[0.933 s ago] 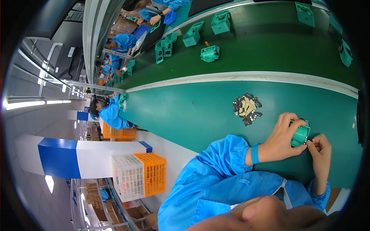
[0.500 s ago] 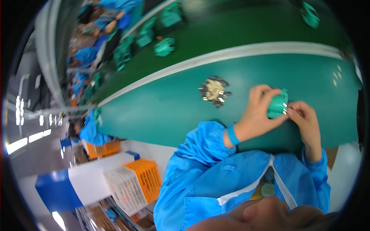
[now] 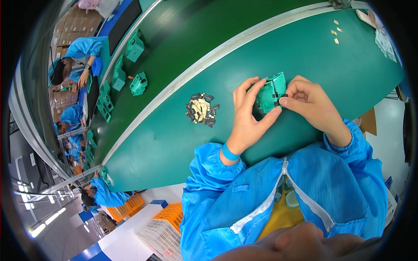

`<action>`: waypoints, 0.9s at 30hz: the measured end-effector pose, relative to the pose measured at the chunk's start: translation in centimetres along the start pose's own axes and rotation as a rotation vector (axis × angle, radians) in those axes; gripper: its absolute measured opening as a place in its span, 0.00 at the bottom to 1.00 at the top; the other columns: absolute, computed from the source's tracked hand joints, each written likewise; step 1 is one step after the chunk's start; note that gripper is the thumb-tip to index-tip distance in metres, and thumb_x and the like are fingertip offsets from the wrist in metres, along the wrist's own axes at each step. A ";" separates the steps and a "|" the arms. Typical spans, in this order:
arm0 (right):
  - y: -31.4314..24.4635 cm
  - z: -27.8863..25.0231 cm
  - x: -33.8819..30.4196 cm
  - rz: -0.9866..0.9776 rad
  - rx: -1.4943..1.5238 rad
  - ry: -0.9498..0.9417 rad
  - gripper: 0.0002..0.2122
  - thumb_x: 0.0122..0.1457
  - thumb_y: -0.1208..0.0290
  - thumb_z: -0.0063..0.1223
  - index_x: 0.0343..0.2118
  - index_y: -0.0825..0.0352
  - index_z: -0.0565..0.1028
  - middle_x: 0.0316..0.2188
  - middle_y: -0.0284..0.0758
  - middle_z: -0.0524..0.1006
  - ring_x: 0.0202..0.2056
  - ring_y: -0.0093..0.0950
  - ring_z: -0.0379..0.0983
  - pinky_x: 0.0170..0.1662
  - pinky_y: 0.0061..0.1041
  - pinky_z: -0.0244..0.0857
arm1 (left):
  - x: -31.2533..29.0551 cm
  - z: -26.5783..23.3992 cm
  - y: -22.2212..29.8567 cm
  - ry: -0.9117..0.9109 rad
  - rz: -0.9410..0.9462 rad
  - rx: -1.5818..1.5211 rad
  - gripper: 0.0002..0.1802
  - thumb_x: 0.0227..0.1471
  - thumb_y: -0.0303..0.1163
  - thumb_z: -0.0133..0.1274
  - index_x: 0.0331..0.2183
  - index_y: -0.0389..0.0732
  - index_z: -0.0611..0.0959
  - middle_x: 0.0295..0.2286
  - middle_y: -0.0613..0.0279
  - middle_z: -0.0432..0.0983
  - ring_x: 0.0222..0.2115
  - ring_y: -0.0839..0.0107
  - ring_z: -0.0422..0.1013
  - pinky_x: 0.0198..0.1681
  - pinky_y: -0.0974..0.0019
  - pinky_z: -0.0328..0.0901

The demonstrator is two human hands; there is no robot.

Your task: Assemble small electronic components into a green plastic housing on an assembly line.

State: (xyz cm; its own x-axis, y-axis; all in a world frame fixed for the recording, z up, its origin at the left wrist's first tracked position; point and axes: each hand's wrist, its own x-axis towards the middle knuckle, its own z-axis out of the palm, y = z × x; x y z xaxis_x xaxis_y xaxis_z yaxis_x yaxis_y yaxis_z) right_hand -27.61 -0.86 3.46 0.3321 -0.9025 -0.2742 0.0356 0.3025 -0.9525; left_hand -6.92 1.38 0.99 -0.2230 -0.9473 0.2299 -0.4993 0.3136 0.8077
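Above the near part of the green worktop (image 3: 161,152), I hold a green plastic housing (image 3: 271,90) with its hollow inner side showing. My left hand (image 3: 247,119), a blue band round its wrist, grips the housing from the left between thumb and fingers. At the housing's right edge, my right hand (image 3: 312,104) pinches a small black part (image 3: 283,96) between thumb and forefinger. That part touches or nearly touches the housing; the fingertips partly hide it. Left of my hands lies a pile of small black and cream parts (image 3: 201,109).
Beyond a pale metal rail (image 3: 191,71), several green housings (image 3: 138,83) stand on a darker green belt (image 3: 174,39). Small cream pieces (image 3: 334,32) lie at the far right. Co-workers in blue (image 3: 82,48) sit along the left. Orange and white crates (image 3: 161,235) stand at lower left.
The view has swung, so the pile and hands appear further left. The housing has turned from its smooth outside to its hollow inside. A black part now shows at my right fingertips.
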 end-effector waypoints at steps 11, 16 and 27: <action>-1.2 0.4 -0.2 -0.026 -0.171 0.002 0.09 0.62 0.75 0.58 0.28 0.74 0.73 0.32 0.30 0.68 0.28 0.15 0.69 0.31 0.19 0.64 | 0.0 -0.4 0.8 -0.038 -0.217 -0.314 0.30 0.51 0.25 0.59 0.57 0.37 0.73 0.56 0.56 0.63 0.55 0.65 0.65 0.52 0.60 0.68; -1.5 0.8 -0.4 -0.078 -0.249 0.031 0.10 0.61 0.75 0.58 0.27 0.75 0.73 0.30 0.34 0.69 0.26 0.20 0.70 0.29 0.22 0.64 | 0.1 -0.4 1.1 -0.033 -0.250 -0.351 0.31 0.51 0.24 0.58 0.57 0.37 0.72 0.55 0.57 0.63 0.55 0.64 0.65 0.52 0.59 0.69; -1.2 1.5 -0.4 -0.267 -0.398 0.085 0.08 0.58 0.76 0.59 0.26 0.74 0.73 0.29 0.38 0.71 0.26 0.29 0.71 0.29 0.28 0.66 | 0.0 0.2 1.2 0.026 -0.261 -0.356 0.31 0.46 0.20 0.59 0.54 0.35 0.71 0.53 0.52 0.64 0.51 0.61 0.69 0.49 0.58 0.73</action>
State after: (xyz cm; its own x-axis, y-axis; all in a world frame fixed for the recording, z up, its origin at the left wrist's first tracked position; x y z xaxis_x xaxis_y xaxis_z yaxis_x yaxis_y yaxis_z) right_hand -26.34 -0.39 4.97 0.2816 -0.9595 -0.0072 -0.2599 -0.0691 -0.9632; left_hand -7.69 1.72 1.85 -0.1043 -0.9945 0.0031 -0.2153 0.0256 0.9762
